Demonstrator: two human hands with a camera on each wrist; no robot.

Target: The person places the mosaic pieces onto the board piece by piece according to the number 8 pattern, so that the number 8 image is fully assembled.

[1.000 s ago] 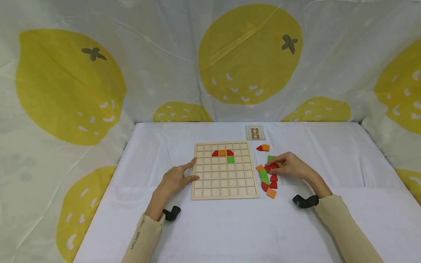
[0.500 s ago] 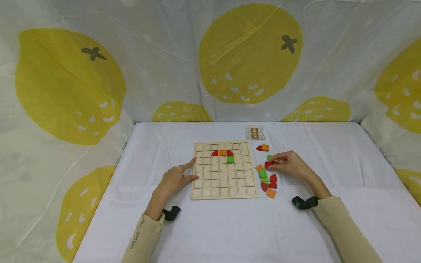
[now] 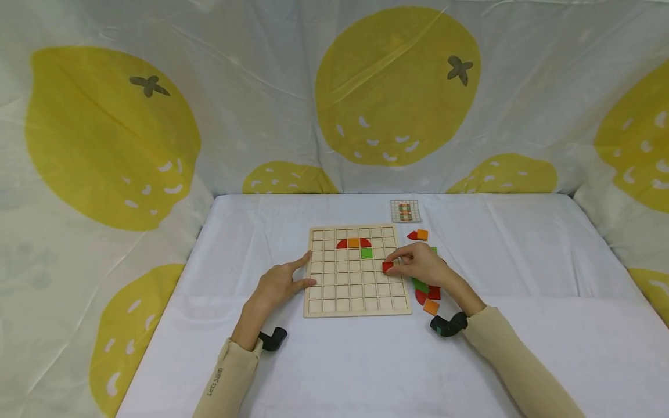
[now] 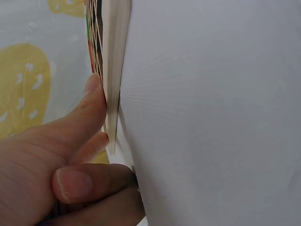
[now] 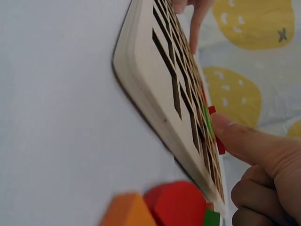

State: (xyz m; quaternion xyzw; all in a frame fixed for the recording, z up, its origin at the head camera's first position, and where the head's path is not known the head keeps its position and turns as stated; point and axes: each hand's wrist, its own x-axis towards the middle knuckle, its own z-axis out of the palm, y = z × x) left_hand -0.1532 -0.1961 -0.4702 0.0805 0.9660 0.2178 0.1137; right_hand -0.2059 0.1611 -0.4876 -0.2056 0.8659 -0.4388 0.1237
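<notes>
R hand (image 3: 420,266) grip pinches flat red square pc (image 3: 387,266) over gridded wooden board (image 3: 357,302); L hand (image 3: 278,283) relaxed, fingers on board edge.

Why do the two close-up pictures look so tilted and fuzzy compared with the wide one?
Head view: even, soft light, faint shadows, sharp all over; the right hand pinches a red wooden tile over the pale wooden grid board. Left wrist view: the thumb is soft-focused, the white cloth featureless. Right wrist view: the board appears steeply slanted, and the near orange tile blurs.
</notes>
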